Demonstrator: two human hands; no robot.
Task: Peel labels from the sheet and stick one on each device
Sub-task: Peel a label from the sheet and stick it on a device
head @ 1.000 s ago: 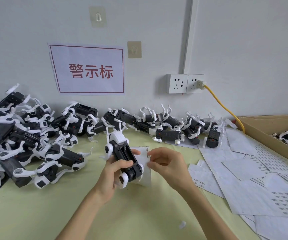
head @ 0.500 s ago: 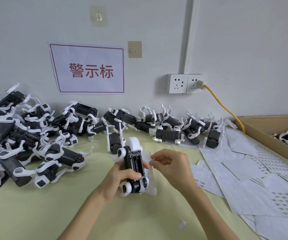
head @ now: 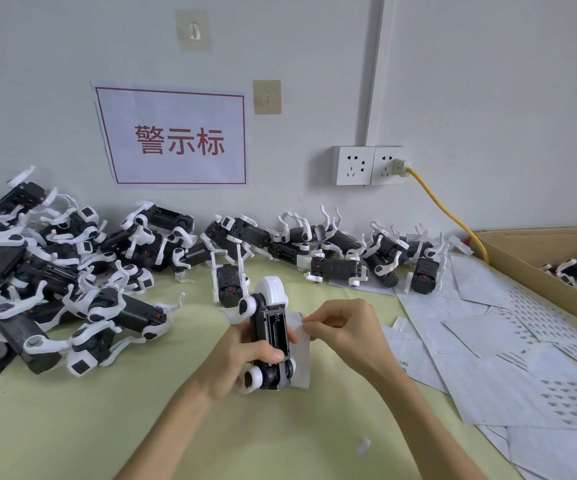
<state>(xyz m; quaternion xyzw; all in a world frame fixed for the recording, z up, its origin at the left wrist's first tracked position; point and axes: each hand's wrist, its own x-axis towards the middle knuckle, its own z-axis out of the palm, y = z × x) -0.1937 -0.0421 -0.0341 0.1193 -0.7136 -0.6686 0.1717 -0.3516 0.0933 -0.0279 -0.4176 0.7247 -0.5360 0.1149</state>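
Observation:
My left hand grips a black and white robot-dog device, belly up with its open battery slot facing me, above the green table. The same hand also holds a white label sheet behind the device. My right hand pinches at the sheet's top edge with thumb and forefinger, just right of the device. Whether a label is lifted between those fingers is too small to tell.
A heap of similar devices covers the left and back of the green table. Used label sheets lie spread at the right. A cardboard box with more devices stands far right. A yellow cable runs from the wall socket.
The left hand has turned the device from tilted to lengthwise, belly up, and lowered it slightly. The right hand stayed at the sheet's top edge, pinching there.

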